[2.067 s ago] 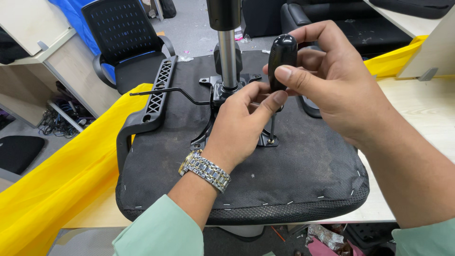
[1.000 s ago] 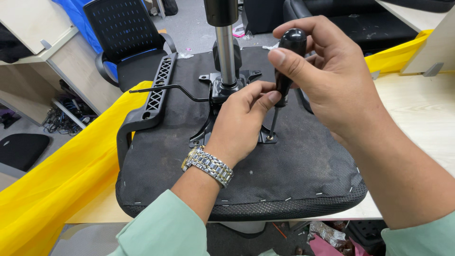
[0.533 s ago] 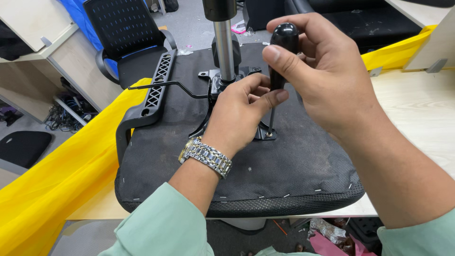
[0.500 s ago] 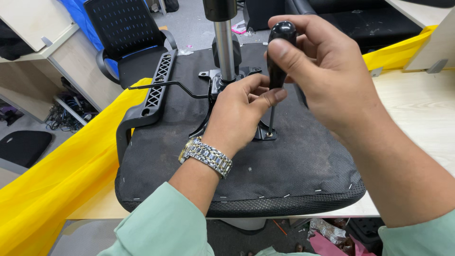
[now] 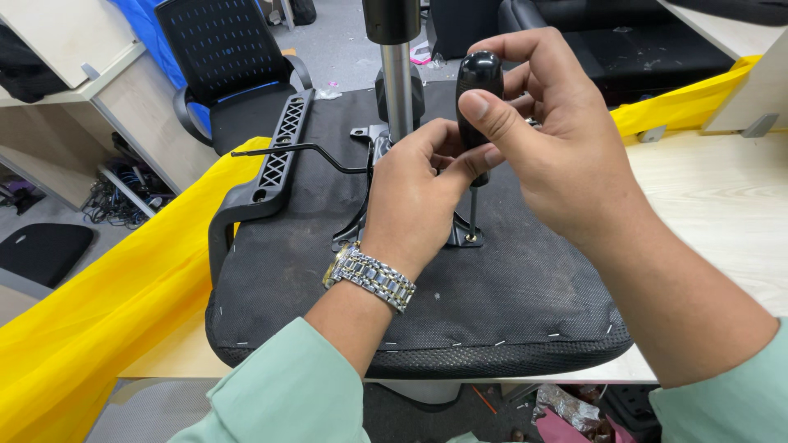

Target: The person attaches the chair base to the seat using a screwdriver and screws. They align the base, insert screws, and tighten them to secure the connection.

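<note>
Head: hands (image 5: 492,164) hide bracket (image 5: 460,234), armrest (image 5: 275,168) nr.

A black mesh office chair (image 5: 215,61) stood on the grey floor (image 5: 332,49) beside a pale wooden desk (image 5: 78,98) (cables tangled beneath).

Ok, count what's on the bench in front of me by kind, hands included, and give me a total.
Hands: 2, left hand and right hand
Screwdriver: 1
Seat, upside down: 1
Armrest: 1
Gas cylinder: 1
Lever: 1
Watch: 1
Yellow cloth: 1
Total: 9
</note>
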